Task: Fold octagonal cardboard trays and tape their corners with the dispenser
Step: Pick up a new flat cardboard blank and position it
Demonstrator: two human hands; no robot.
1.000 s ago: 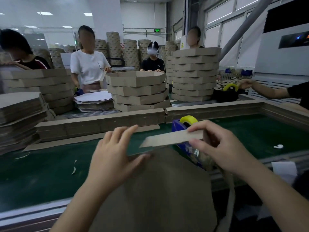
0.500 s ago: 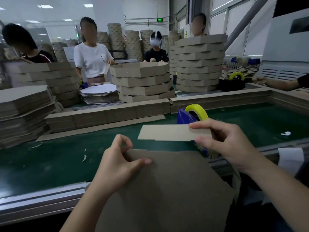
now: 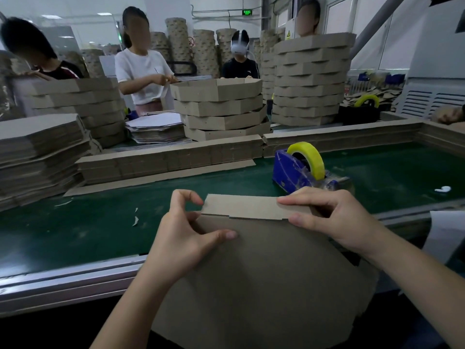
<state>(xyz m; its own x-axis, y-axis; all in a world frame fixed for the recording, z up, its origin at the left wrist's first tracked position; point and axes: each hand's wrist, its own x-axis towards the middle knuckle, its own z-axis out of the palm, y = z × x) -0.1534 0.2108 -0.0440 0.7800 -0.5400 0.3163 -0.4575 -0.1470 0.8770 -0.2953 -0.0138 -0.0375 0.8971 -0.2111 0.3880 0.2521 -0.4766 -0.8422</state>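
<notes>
A flat brown octagonal tray blank (image 3: 264,280) lies tilted over the near edge of the green conveyor belt (image 3: 75,230). Its far flap (image 3: 246,207) is bent upward. My left hand (image 3: 186,238) grips the blank at the flap's left corner, thumb pressed on the panel and forefinger curled at the flap's edge. My right hand (image 3: 334,217) pinches the flap's right end between forefinger and thumb. A blue tape dispenser (image 3: 299,171) with a yellow roll stands on the belt just beyond my right hand.
Flat blanks (image 3: 37,152) are stacked at the left, and a low cardboard wall (image 3: 171,157) runs along the belt's far side. Stacks of folded trays (image 3: 221,109) stand behind it. Several people work across the line. A second dispenser (image 3: 362,109) sits far right.
The blank has come down and toward me. My left hand went from an open palm to gripping the flap's left corner. The flap now stands closer to the panel's edge.
</notes>
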